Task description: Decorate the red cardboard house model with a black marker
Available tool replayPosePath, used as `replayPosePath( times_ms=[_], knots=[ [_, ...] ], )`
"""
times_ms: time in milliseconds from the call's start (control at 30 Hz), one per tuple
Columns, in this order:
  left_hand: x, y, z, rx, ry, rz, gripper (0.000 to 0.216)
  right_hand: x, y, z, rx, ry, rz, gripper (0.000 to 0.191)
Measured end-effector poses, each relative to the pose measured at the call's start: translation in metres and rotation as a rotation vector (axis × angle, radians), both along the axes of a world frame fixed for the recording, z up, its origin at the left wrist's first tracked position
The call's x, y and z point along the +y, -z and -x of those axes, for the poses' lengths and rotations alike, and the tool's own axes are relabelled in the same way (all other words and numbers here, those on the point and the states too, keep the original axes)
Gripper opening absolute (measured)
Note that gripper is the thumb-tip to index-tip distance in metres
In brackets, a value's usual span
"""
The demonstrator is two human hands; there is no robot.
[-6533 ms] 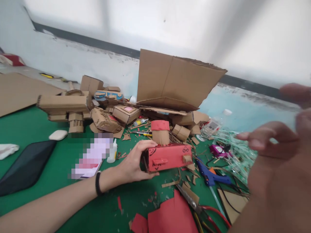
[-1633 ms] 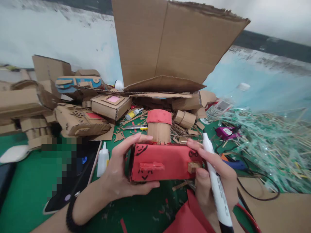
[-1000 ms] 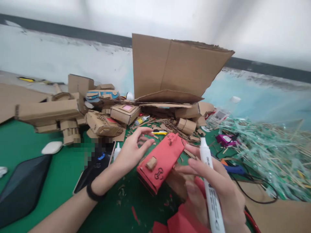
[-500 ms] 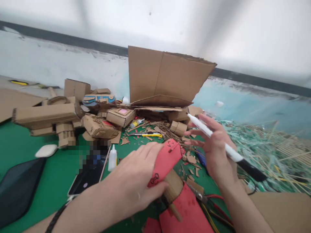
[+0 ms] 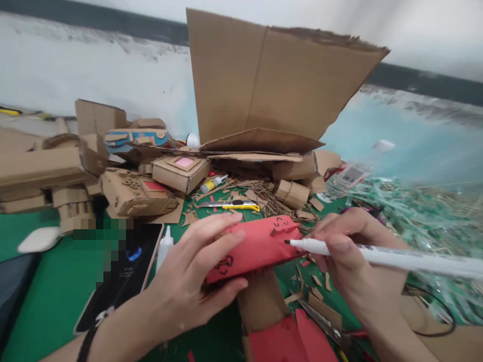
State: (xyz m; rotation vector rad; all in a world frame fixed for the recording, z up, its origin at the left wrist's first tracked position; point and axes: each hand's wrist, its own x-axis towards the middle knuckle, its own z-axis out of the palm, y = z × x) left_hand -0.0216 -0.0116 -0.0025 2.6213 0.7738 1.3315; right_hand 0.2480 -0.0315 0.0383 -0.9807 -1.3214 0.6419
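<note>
My left hand (image 5: 188, 281) grips a small red-covered cardboard box (image 5: 260, 244) with black marks drawn on it, tipped on its side over the green mat. Its brown cardboard stub (image 5: 260, 299) with a red cap points toward me below the box. My right hand (image 5: 350, 261) pinches a white marker (image 5: 377, 255), held level, its black tip touching the right part of the box's red face.
A phone (image 5: 121, 271) and a small glue bottle (image 5: 164, 246) lie left of my hand. A yellow utility knife (image 5: 234, 205), cardboard models (image 5: 136, 193) and a big open carton (image 5: 271, 85) fill the back. Scissors (image 5: 328, 327) and red paper (image 5: 287, 339) lie near me. Green shreds (image 5: 415, 216) pile at right.
The red box has been turned from upright onto its side, its stub now toward me. My right hand swung the marker down and brought its tip onto the red face.
</note>
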Motion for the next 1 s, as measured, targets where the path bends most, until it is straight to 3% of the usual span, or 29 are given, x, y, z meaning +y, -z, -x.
replayPosePath(
  times_ms=[167,567,1000],
  knots=[
    [-0.008,0.017,0.006,-0.052,-0.026,0.087,0.054,0.003,0.0,0.002,-0.026,0.093,0.055,0.039],
    [-0.004,0.014,0.009,-0.008,0.008,0.062,0.05,-0.004,-0.003,0.004,-0.105,0.203,0.177,0.045],
    [-0.005,0.014,0.008,-0.026,-0.001,0.089,0.057,-0.002,-0.002,-0.001,-0.256,0.225,0.12,0.043]
  ],
)
